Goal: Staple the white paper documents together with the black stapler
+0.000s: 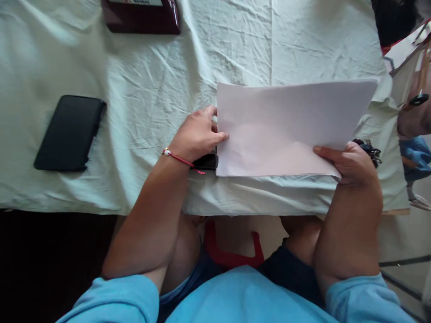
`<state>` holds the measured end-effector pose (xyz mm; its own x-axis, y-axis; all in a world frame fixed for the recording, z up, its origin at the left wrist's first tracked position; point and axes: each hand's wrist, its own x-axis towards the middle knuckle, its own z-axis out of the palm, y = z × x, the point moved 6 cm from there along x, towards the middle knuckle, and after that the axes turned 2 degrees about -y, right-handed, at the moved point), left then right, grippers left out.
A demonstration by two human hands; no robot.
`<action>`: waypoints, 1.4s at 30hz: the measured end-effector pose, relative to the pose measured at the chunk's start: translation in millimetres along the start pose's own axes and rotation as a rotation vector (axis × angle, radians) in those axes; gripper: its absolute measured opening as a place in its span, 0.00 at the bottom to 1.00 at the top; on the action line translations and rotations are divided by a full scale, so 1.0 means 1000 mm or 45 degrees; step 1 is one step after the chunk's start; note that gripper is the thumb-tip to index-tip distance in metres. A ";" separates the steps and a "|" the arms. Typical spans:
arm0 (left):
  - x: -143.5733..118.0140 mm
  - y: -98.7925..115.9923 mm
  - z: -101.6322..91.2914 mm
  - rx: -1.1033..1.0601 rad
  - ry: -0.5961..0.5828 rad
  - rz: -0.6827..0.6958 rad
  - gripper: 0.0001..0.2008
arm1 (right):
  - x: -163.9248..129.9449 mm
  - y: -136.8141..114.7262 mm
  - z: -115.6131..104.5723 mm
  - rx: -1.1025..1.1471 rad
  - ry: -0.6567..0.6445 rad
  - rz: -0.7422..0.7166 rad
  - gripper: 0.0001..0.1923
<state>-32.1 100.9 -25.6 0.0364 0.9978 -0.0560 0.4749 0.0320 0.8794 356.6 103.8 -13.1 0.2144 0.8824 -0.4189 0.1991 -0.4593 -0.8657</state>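
A few white sheets of paper [276,125], lying nearly edge to edge, are held above the cloth-covered table between both hands. My left hand [200,132] grips the left edge, thumb on top and fingers behind. On the right, my right hand [353,163] pinches the lower right part, its thumb lying on the paper and its fingers underneath. A black object [205,161] pokes out from under the paper beside my left wrist; the rest of it is hidden. Several black binder clips [370,152], partly covered, sit just beyond my right hand.
A black phone-like slab [69,133] lies at the left on the pale cloth [151,112]. A dark red box [141,18] stands at the far edge of view. Below the table's front edge is a red stool [232,258]. Another person's arm [414,121] shows at the right.
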 end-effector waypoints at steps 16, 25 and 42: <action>-0.002 -0.003 0.003 0.184 0.046 -0.002 0.10 | -0.001 -0.002 0.011 0.026 -0.027 -0.058 0.28; -0.015 0.010 0.005 0.343 0.151 -0.090 0.08 | -0.002 -0.003 0.014 0.020 -0.029 -0.038 0.26; -0.025 0.025 -0.014 0.868 0.131 -0.307 0.17 | 0.002 0.002 0.016 -0.012 -0.101 -0.038 0.26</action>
<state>-33.3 77.3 3.9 -0.2049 0.9692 -0.1366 0.9025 0.2411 0.3568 342.1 106.4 -20.4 0.1316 0.9009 -0.4136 0.2132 -0.4332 -0.8757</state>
